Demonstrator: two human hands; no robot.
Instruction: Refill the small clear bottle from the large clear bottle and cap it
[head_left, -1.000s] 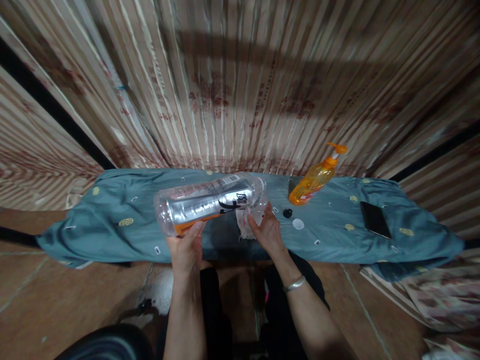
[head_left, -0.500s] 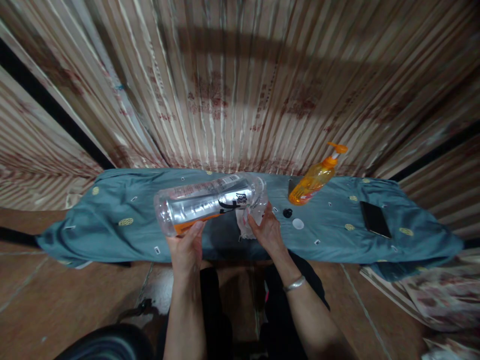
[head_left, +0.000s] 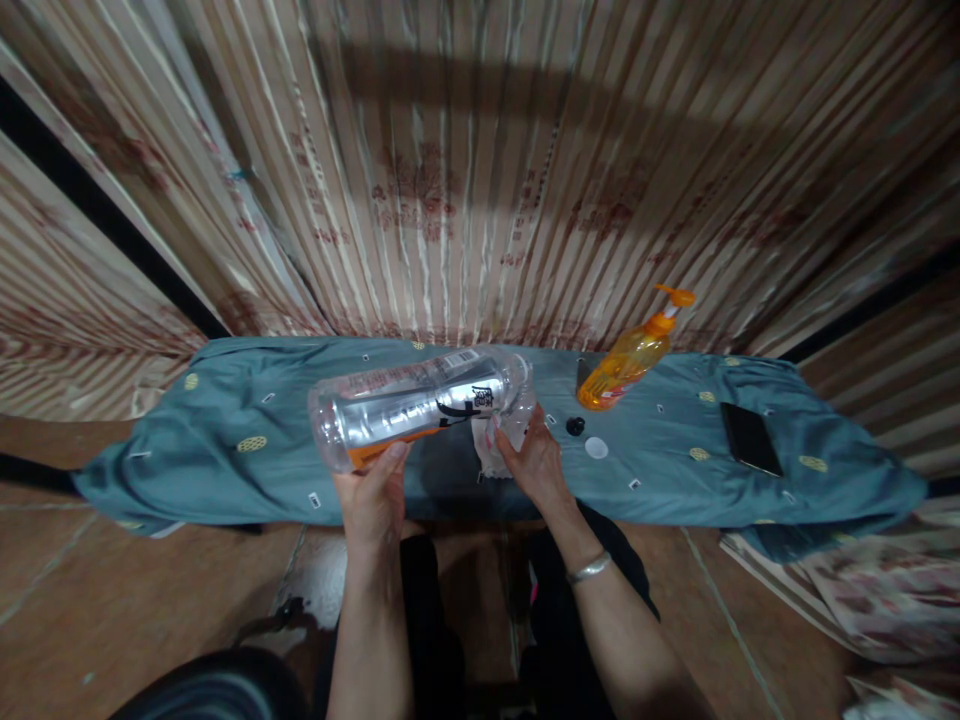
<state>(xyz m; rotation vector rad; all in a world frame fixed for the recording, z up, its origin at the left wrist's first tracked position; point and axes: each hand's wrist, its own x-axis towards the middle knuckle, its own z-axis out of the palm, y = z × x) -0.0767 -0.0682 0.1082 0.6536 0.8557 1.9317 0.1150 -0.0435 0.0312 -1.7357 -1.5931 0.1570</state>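
Striped curtains (head_left: 487, 180) enclosed the far side of a table (head_left: 281, 450) draped in blue-green fabric. The clear bottle (head_left: 420, 400), fitted with a silver and orange label (head_left: 397, 418), was held above the table, tilted close to horizontal, base toward the left and narrower end toward the right. No clear displacement of bottle or hands registered over the last second; this suggested a steady two-handed hold rather than a transfer. The left hand (head_left: 373, 500) gripped the base end from the near side, thumb laid along the label's orange edge, remaining fingers mostly hidden beneath. The right hand (head_left: 538, 465) was at the narrower end, apparently pinching a whitish cloth (head_left: 489, 455) that hung below; its exact contact with the bottle could not be determined. Both forearms extended forward, the right one angled inward and carrying a silver bracelet (head_left: 589, 567). Rightward lay a small black part (head_left: 575, 426) and a white disc (head_left: 596, 447), then a standing pump bottle (head_left: 626, 362) and a dark flat device (head_left: 750, 438).
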